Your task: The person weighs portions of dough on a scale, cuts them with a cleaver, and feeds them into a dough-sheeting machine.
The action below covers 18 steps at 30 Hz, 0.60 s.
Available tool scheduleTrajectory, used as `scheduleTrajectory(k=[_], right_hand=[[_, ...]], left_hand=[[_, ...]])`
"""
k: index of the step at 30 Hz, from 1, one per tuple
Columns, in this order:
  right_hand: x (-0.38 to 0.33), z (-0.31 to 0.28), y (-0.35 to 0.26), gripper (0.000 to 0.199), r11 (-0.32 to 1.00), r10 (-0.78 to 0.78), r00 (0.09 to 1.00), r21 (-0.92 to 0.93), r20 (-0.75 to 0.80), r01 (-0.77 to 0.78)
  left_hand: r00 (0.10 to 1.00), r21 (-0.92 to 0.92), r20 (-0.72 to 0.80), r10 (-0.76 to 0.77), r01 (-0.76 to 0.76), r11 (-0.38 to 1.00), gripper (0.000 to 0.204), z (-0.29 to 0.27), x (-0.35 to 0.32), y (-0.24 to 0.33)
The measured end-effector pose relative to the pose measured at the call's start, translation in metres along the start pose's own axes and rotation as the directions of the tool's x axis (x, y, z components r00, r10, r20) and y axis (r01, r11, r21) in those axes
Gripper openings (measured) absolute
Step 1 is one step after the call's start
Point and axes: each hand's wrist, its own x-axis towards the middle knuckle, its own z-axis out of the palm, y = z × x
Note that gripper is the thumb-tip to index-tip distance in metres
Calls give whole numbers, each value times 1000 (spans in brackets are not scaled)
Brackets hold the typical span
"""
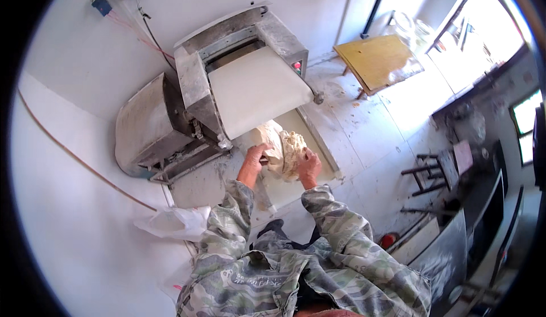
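Observation:
A lumpy, pale mass of dough (278,149) is held between my two hands, just in front of a dough sheeting machine (193,83). My left hand (257,156) grips its left side, the fingers curled at the edge. On the other side, my right hand (309,166) is closed on the rougher, crumbly part. Beneath the dough lies a pale, low tray or board (318,146). The machine's wide white belt (259,89) slopes down toward me, its near edge close beyond the dough. The underside of the dough is hidden.
A yellow-topped low table (378,61) stands at the far right, near a platform scale's post (372,15). A dark wooden stool (435,172) is at right. A white plastic bag (176,223) hangs by my left sleeve. A rounded metal machine housing (151,126) stands left.

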Motion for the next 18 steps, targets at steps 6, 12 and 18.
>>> scheduleTrajectory(k=[6,12,18], right_hand=[[66,35,-1,47,984,-168,961,93,219,151],[111,29,22,61,995,-79,932,-28,353,94],[114,48,45,44,998,-23,831,63,556,-15]], left_hand=[[917,-40,-316,244,-270,962,53,-24,97,18],[850,124,-472,233,-197,972,56,-20,139,2],[749,329,-507,427,-289,899,55,-27,166,-2]])
